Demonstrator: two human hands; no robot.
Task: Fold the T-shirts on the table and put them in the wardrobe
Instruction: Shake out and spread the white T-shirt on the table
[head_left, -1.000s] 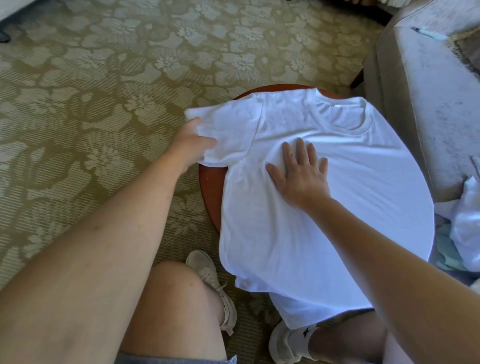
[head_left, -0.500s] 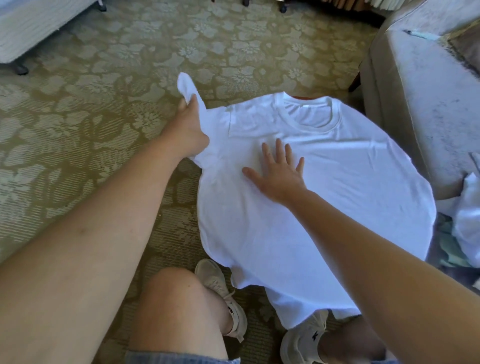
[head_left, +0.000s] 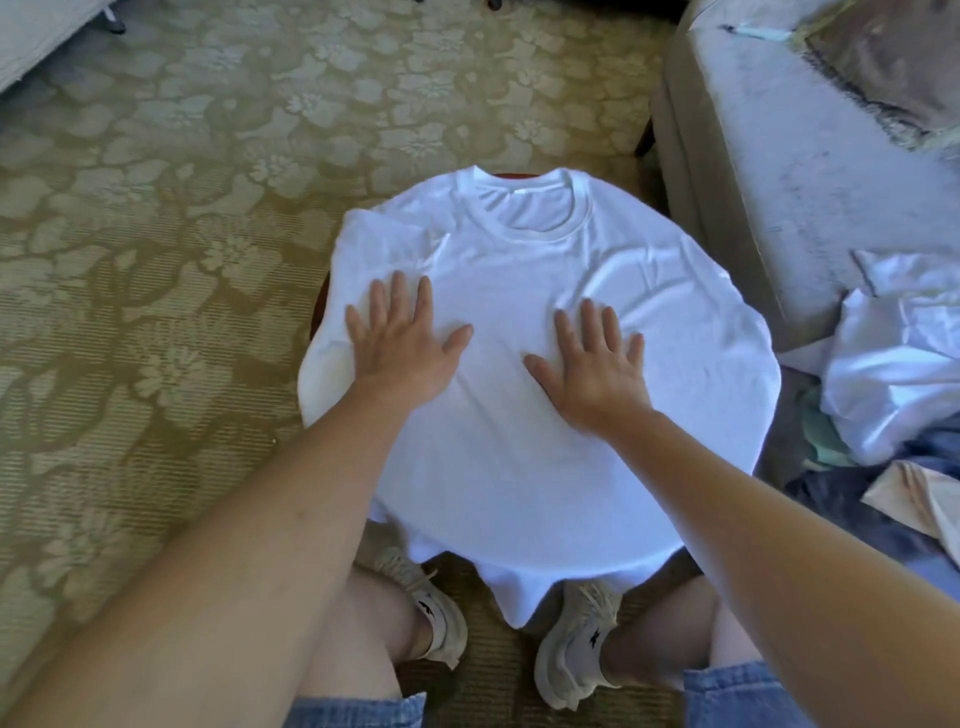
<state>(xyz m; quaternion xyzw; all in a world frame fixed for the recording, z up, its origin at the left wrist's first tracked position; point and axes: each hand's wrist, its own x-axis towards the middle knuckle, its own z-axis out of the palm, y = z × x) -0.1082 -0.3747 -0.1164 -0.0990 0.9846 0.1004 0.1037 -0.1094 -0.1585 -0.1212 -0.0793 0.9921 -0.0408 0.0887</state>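
A white T-shirt (head_left: 519, 457) lies spread face up over a small round wooden table (head_left: 318, 306), collar at the far side, hem hanging off the near edge. Its left sleeve is folded inward onto the chest. My left hand (head_left: 402, 338) lies flat with fingers spread on the shirt's left side, over the folded sleeve. My right hand (head_left: 592, 364) presses flat on the shirt's middle right. Only a sliver of the table's rim shows at the left.
A grey sofa (head_left: 779, 156) stands close on the right, with a pile of white and coloured clothes (head_left: 893, 374) at its foot. Patterned carpet (head_left: 156, 260) covers the floor to the left and beyond. My knees and shoes sit under the table's near edge.
My left hand let go of the lifted left sleeve, which now lies folded inward, and it came down flat on the shirt. My right hand shifted to the right.
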